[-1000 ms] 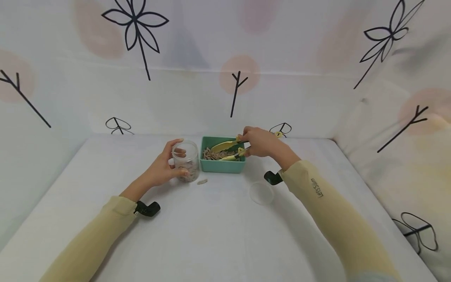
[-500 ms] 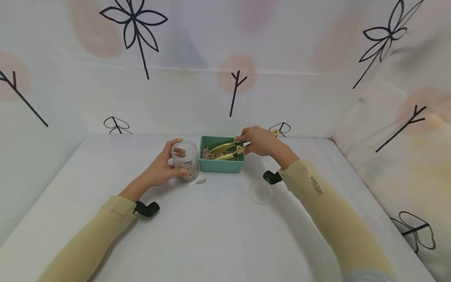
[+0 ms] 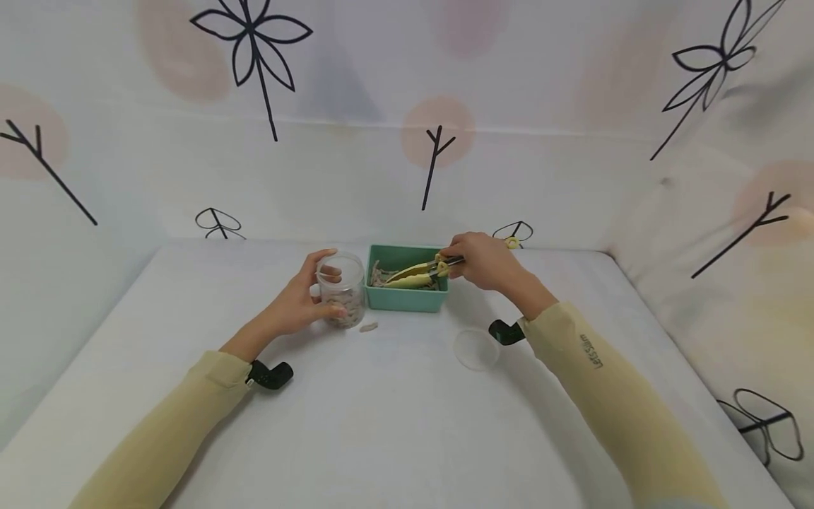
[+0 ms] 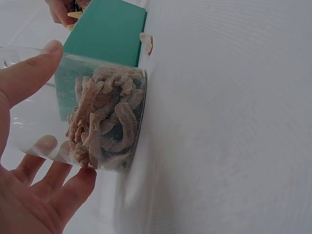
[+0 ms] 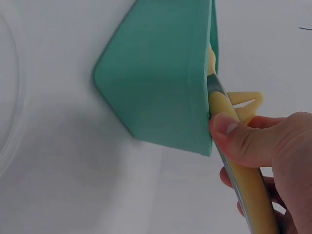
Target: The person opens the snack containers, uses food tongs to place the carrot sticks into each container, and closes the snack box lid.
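Observation:
My left hand (image 3: 295, 300) grips a clear jar (image 4: 36, 109), thumb on one side and fingers round the other. Pale brown dried strips (image 4: 105, 117) fill its lower part, and its mouth is uncovered. Right beside the jar stands a teal rectangular box (image 3: 407, 302) with more such strips inside. From the box's right side, my right hand (image 3: 486, 260) holds yellow and metal tongs (image 5: 248, 190). Their yellow tips are down inside the box, close together over the strips. The box wall hides those tips in the right wrist view.
One loose strip (image 3: 369, 327) lies on the white table (image 3: 394, 424) in front of the jar. A clear round lid (image 3: 477, 349) lies flat to the right, near the right wrist. Behind the box rises a patterned cloth backdrop (image 3: 356, 184).
The two tong arms have come closer together inside the box, as my right hand squeezes them. My left hand keeps its hold on the jar. The head view has shifted slightly.

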Tool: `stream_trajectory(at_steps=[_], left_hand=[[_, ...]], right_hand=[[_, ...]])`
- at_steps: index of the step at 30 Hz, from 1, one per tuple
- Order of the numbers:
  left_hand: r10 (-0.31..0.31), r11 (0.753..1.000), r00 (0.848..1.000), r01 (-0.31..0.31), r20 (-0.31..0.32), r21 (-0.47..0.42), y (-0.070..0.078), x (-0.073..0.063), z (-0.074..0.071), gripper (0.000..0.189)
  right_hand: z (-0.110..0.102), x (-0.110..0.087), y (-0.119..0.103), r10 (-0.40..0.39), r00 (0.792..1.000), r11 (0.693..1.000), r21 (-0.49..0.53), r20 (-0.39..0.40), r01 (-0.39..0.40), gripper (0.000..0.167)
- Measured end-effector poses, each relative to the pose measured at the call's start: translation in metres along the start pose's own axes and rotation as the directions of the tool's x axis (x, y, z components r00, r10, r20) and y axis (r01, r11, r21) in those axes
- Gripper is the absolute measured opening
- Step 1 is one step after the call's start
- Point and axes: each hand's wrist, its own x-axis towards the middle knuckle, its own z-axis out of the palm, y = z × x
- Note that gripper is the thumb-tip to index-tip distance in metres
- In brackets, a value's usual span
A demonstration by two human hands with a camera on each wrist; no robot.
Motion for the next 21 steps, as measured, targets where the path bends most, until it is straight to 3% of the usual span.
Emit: stream_trajectory(at_steps=[7, 15, 21], left_hand=[[0.007, 1.000, 1.000, -0.007, 0.017, 0.021, 0.031, -0.007, -0.001, 0.096], [0.008, 1.000, 1.000, -0.008, 0.013, 0.006, 0.031, -0.007, -0.002, 0.097], [0.007, 1.000, 1.000, -0.007, 0.015, 0.008, 0.030, -0.007, -0.002, 0.097]], right_hand=[[-0.009, -0.007, 0.007, 0.037, 0.997, 0.995, 0.096, -0.063, -0.031, 0.046], [-0.025, -0.015, 0.010, 0.029, 0.993, 0.983, 0.185, -0.115, -0.007, 0.045], [-0.028, -0.019, 0.013, 0.063, 0.990, 0.980, 0.196, -0.122, -0.038, 0.044]])
